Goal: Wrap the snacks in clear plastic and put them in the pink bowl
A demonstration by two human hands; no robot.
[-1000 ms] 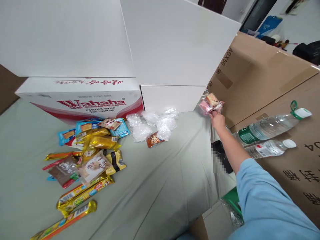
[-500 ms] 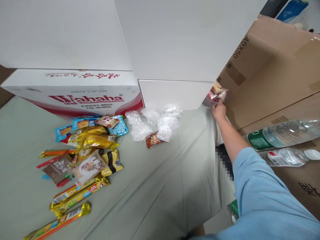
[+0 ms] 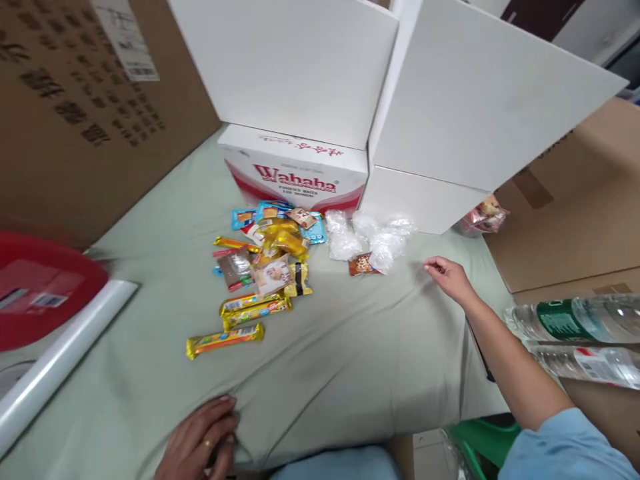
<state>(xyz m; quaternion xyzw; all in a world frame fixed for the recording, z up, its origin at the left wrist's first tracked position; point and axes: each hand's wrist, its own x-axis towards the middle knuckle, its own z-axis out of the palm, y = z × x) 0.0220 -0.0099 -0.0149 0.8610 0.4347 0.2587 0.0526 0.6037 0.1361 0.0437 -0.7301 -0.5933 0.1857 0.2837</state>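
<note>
Pale green cloth (image 3: 345, 363), creased, covers the surface. At the far side stands a white and red box (image 3: 300, 180) lettered "Wahaha", with white panels (image 3: 300, 80) rising behind it. Brown cardboard (image 3: 90, 147) closes the far left; a large bottle (image 3: 560, 320) and a small bottle (image 3: 595, 365) lie at the right.

Findings on hands: my right hand (image 3: 450, 277) is over the cloth, right of centre, apart from every packet. Its fingers are drawn close together and partly bent. I see no object between them; I cannot tell whether thumb and fingertip meet. My left hand (image 3: 200, 437) is at the near left, fingers loosely bent with slight gaps, thumb apart, nothing seen in its grasp.

Findings on goods: nearest my right hand, to its left, sit crinkled clear plastic packets (image 3: 385, 243), touching a brown snack packet (image 3: 359, 264). Beyond my fingers, at the far right, pink-wrapped snacks (image 3: 484, 215) sit beside the white panel. Left of the clear packets, a mixed heap of snack packets (image 3: 273, 275) lies before the box, overlapping; a yellow bar (image 3: 225, 341) is separate on its near side.

Handling assessment: I judge the clear film slippery and likely to cling, so a light pinch on one loose edge suits it. Overlapping packets are best taken from the top, lest neighbours slide.
</note>
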